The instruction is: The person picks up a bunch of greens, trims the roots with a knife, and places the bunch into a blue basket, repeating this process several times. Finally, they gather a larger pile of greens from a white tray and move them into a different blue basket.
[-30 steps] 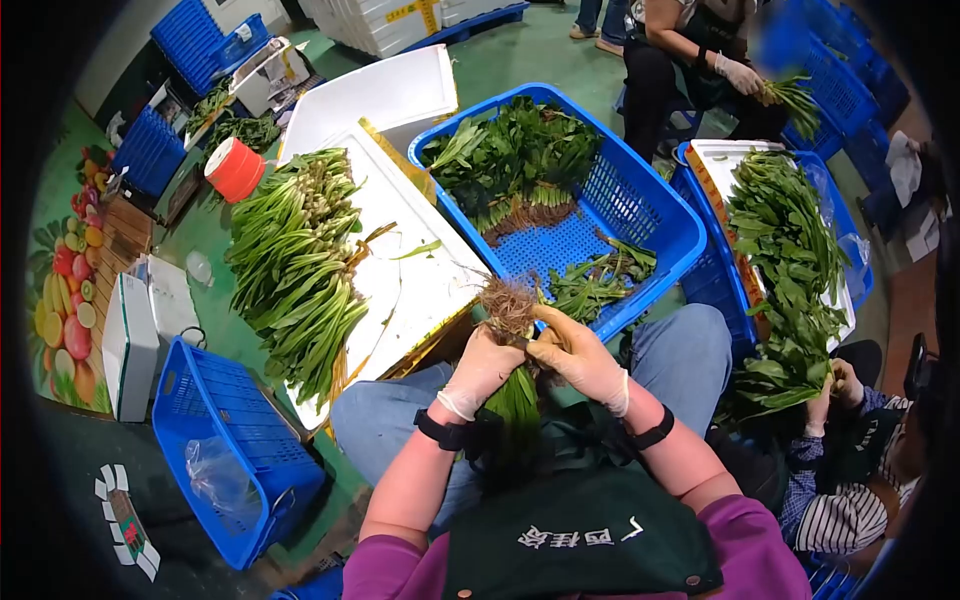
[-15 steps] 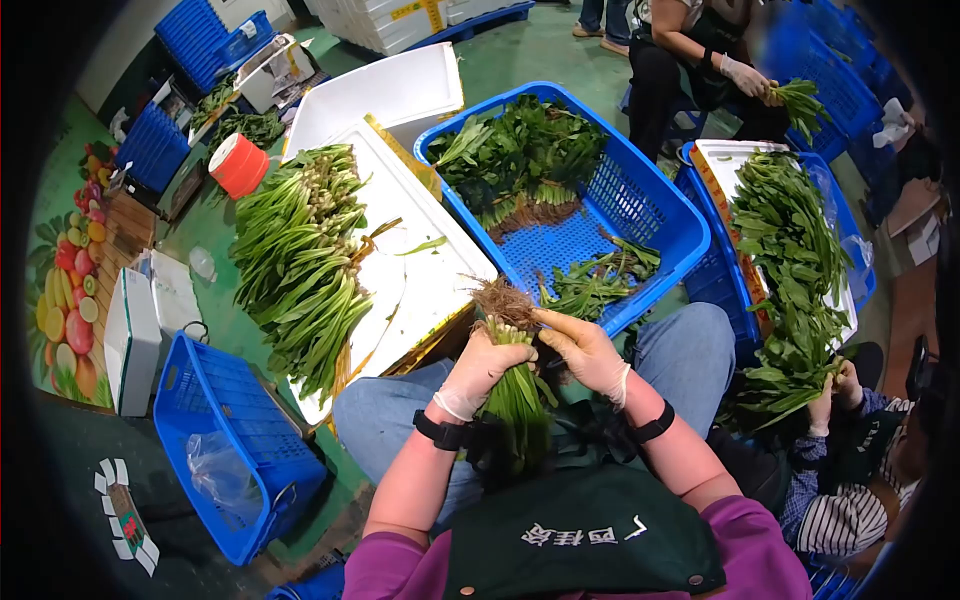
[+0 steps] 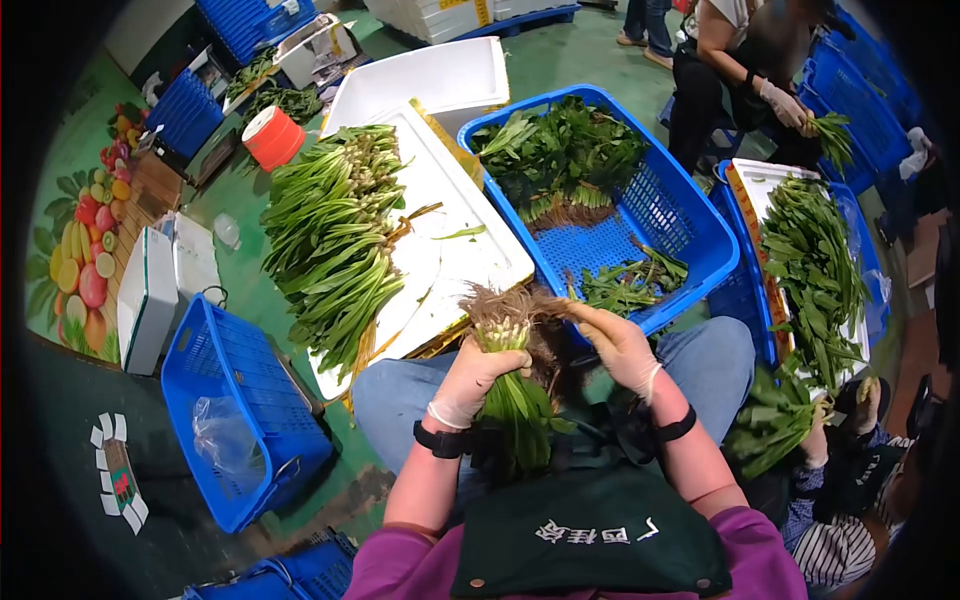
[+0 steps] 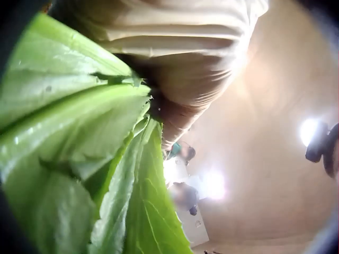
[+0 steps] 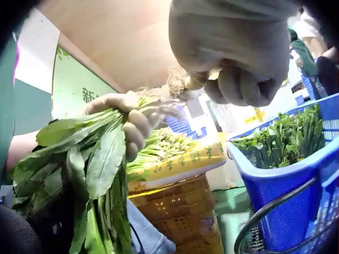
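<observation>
My gloved left hand [image 3: 472,382] grips a bunch of long-leaved greens [image 3: 518,415] around the stems, between my knees. Its leaves hang down and its brown stringy roots [image 3: 497,303] stick up above the fist. Beside it, my gloved right hand [image 3: 622,352] pinches strands of the roots, drawn out to the right of the bunch. In the right wrist view, the curled right fingers [image 5: 235,87] sit at the root strands and the left hand [image 5: 135,127] holds the stems. Broad green leaves [image 4: 79,137] fill much of the left wrist view, below the glove.
A white foam lid [image 3: 455,275] at the left carries a heap of greens [image 3: 335,245]. Ahead stands a blue crate [image 3: 735,255] with rooted greens inside. Another blue crate [image 3: 240,375] stands at the left. People handle greens at the right, by a loaded foam lid [image 3: 745,180].
My right hand has moved from close beside the left fist to the right, drawing root strands out with it. The head view has shifted, and the person at the right has lifted a bunch nearer.
</observation>
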